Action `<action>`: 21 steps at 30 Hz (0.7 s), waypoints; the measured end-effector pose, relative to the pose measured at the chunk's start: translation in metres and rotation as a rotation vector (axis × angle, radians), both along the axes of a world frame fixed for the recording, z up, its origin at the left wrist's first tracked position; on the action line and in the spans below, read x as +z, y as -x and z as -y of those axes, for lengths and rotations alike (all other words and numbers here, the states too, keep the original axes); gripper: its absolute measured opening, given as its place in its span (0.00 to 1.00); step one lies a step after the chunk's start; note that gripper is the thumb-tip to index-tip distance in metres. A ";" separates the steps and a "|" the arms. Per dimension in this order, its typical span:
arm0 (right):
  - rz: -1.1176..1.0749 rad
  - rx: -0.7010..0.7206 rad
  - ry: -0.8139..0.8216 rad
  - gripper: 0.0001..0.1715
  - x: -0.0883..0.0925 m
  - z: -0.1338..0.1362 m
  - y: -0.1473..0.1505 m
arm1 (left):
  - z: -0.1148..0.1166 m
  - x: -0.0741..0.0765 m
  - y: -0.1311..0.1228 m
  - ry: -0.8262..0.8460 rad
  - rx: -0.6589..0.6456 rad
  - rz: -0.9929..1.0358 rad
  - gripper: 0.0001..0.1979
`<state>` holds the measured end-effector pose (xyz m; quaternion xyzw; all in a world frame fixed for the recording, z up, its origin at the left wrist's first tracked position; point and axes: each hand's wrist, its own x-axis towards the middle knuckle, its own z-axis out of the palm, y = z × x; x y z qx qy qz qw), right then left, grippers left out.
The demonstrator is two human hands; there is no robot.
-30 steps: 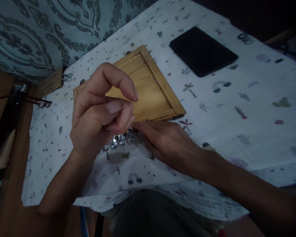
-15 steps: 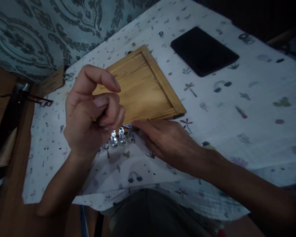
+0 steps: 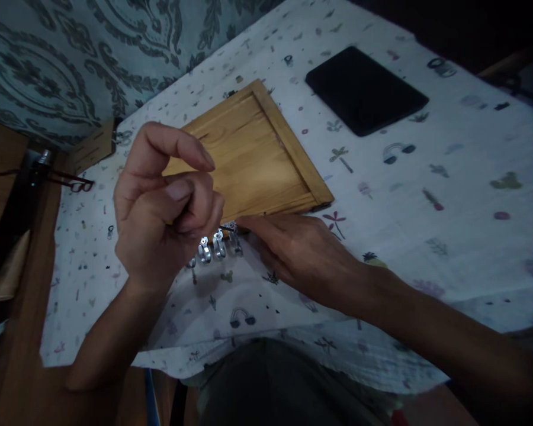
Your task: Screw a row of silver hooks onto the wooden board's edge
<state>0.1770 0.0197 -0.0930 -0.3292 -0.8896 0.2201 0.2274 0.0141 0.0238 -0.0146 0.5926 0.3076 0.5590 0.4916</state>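
Note:
A wooden board (image 3: 257,160) with a raised frame lies on the patterned cloth. Along its near edge hangs a row of several shiny metal hooks (image 3: 219,244). Over the board's left part my left hand (image 3: 164,201) is closed, its index finger bent and raised. A thin dark rod (image 3: 226,228) juts from beneath its curled fingers to the rightmost hook; the rest of that tool is hidden. My right hand (image 3: 297,248) pinches around the rightmost hook at the board's edge, palm down, its fingertips mostly out of sight.
A black flat tablet-like object (image 3: 366,89) rests at the right on the tablecloth (image 3: 395,219). Red-framed glasses (image 3: 75,182) and a piece of brown cardboard (image 3: 91,147) are at the left edge. Patterned wall covering (image 3: 128,47) rises behind the table.
My left hand has shifted and turned very slightly, its raised finger a little lower. My right hand stays at the rightmost hook.

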 end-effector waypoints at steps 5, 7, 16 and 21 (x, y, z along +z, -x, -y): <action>-0.006 -0.007 -0.050 0.18 -0.001 0.000 0.000 | 0.004 0.006 -0.001 0.058 -0.059 -0.091 0.10; -0.009 0.002 -0.048 0.19 -0.002 0.000 0.000 | 0.003 0.009 -0.001 0.079 -0.124 -0.108 0.10; -0.044 -0.005 -0.084 0.18 -0.002 0.001 0.000 | -0.001 0.011 -0.003 0.152 -0.171 -0.090 0.09; -0.097 0.013 -0.086 0.12 -0.004 0.000 -0.001 | 0.000 0.013 -0.005 0.152 -0.220 -0.097 0.09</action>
